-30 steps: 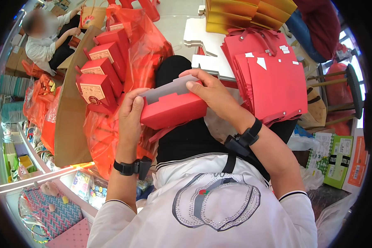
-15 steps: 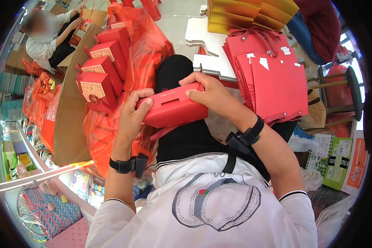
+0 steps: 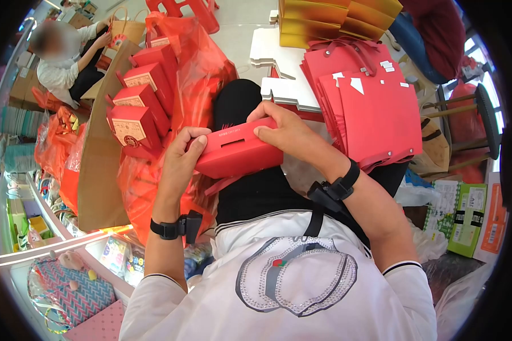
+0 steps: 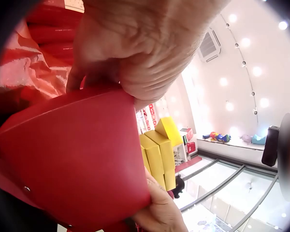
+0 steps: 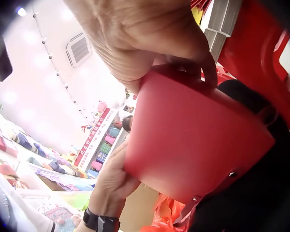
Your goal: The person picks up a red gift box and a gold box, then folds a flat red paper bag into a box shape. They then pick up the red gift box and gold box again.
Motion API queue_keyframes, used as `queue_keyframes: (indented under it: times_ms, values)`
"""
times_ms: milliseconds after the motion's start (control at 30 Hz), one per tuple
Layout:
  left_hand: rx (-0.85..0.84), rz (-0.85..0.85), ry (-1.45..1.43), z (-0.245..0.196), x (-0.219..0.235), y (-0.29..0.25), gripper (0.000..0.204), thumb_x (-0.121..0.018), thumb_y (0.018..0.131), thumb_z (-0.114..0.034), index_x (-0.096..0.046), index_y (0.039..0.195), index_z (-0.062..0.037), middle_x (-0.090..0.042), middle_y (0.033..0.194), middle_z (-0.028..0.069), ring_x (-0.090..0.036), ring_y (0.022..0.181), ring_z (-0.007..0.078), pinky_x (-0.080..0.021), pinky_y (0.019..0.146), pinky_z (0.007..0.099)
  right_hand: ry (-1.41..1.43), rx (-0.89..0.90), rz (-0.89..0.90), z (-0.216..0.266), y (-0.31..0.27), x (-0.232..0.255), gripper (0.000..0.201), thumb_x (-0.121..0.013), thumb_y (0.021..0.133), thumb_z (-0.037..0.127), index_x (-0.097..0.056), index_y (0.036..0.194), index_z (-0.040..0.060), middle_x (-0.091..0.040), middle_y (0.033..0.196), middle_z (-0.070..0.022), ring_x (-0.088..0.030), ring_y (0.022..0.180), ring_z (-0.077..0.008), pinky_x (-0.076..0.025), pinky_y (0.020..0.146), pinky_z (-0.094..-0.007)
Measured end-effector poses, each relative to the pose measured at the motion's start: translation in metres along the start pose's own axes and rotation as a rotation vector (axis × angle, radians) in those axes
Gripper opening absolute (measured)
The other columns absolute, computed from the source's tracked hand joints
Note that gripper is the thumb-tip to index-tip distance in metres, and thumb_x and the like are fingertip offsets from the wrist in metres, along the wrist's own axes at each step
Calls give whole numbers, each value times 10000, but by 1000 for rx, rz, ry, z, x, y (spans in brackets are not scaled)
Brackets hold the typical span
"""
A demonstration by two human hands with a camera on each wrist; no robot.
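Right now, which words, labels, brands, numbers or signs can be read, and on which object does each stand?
Perhaps "LITTLE", partly blurred: black band on the green cardboard box.
Too small: pale print on the held red cardboard box.
Too small: beige labels on the row of red cardboard boxes.
Too blurred: long red sign with white characters.

Above the lap [image 3: 256, 190], a box [image 3: 239, 152] spans from the left hand [image 3: 180, 162] at its left end to the right hand [image 3: 290, 132] at its right end, with a row of cartons [image 3: 137, 129] leftward between a cardboard panel [image 3: 99, 165] and plastic sheeting [image 3: 202, 68], and stacked bags [image 3: 378, 119] rightward beside flat sheets [image 3: 287, 91].
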State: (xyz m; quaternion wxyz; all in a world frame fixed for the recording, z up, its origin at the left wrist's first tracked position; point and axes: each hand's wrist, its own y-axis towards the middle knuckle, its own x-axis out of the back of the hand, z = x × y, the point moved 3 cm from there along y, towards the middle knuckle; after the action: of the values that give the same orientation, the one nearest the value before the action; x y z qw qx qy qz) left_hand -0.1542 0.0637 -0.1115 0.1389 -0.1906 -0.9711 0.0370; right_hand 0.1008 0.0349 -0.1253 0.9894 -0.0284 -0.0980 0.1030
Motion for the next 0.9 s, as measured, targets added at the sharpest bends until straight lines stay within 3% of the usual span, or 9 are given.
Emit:
queue_keyframes:
  times_ms: [167, 267, 367, 467, 567, 667, 767, 800, 900]
  values:
    - [22, 17, 29, 0, -1, -2, 282, -566, 1092, -261, -673, 1216, -31, -667, 1075, -4, -589, 974, 57, -488, 885, 237, 50, -44, 26, -4, -6, -2, 286, -612, 944, 172, -639, 1184, 19, -701, 1061, -147, -676, 1005, -230, -522, 907, -374]
    - [65, 67, 11, -12, -3, -3, 310, -558, 1095, -280, -672, 1241, -30, -671, 1083, -4, -592, 1006, 67, -482, 913, 247, 62, -46, 15, -7, -5, -2, 321, -626, 962, 223, -658, 1215, 28, -709, 1083, -152, -680, 1015, -228, -524, 915, -368]
    - [46, 64, 101, -18, -8, -5, 353, -515, 1114, -303, -674, 1273, -31, -663, 1107, -13, -578, 1037, 68, -452, 957, 245, -42, -69, 66, -6, -7, 3, 325, -599, 997, 197, -646, 1267, 22, -697, 1139, -92, -648, 1066, -153, -513, 958, -322]
    - [-4, 129, 143, -9, -4, -1, 462, -566, 1083, -366, -607, 1389, -23, -650, 1240, 57, -586, 1156, 126, -444, 1030, 278, 7, -96, 78, -7, -9, 2, 326, -595, 1005, 217, -648, 1259, 20, -695, 1141, -90, -644, 1073, -153, -507, 964, -318]
    - [-146, 115, 42, -18, -1, -7, 686, -706, 973, -411, -497, 1498, -23, -593, 1383, 145, -551, 1303, 214, -425, 1112, 334, 65, -53, -39, -9, -10, 2, 348, -614, 986, 277, -654, 1212, 15, -711, 1087, -147, -674, 1031, -233, -521, 932, -363]
    - [-162, 171, 98, -13, 4, -13, 911, -828, 829, -395, -411, 1552, -29, -533, 1466, 203, -499, 1395, 276, -400, 1162, 380, 54, -81, -88, -7, -11, 5, 340, -611, 1006, 288, -646, 1203, 12, -708, 1073, -125, -661, 1031, -211, -516, 929, -350]
    - [-89, 99, 361, -15, 5, -20, 966, -873, 755, -360, -419, 1540, -27, -539, 1470, 191, -503, 1396, 275, -405, 1163, 394, 107, 0, -134, -17, -8, 0, 351, -599, 1044, 332, -644, 1193, 18, -702, 1058, -102, -647, 1025, -182, -510, 922, -340]
    - [-147, 70, 355, -19, 6, -20, 953, -926, 708, -239, -445, 1502, -23, -578, 1361, 168, -571, 1281, 280, -450, 1101, 414, 127, 21, -164, -12, -10, 0, 403, -578, 1073, 410, -643, 1179, 26, -690, 1029, -84, -633, 1013, -163, -507, 918, -337]
    - [-220, -54, 224, -58, 7, -26, 925, -907, 712, -214, -453, 1494, -22, -583, 1300, 131, -583, 1227, 247, -467, 1072, 388, 229, 111, -234, 8, -17, 17, 476, -503, 1109, 461, -600, 1228, 11, -651, 1084, -79, -591, 1050, -145, -485, 943, -317]
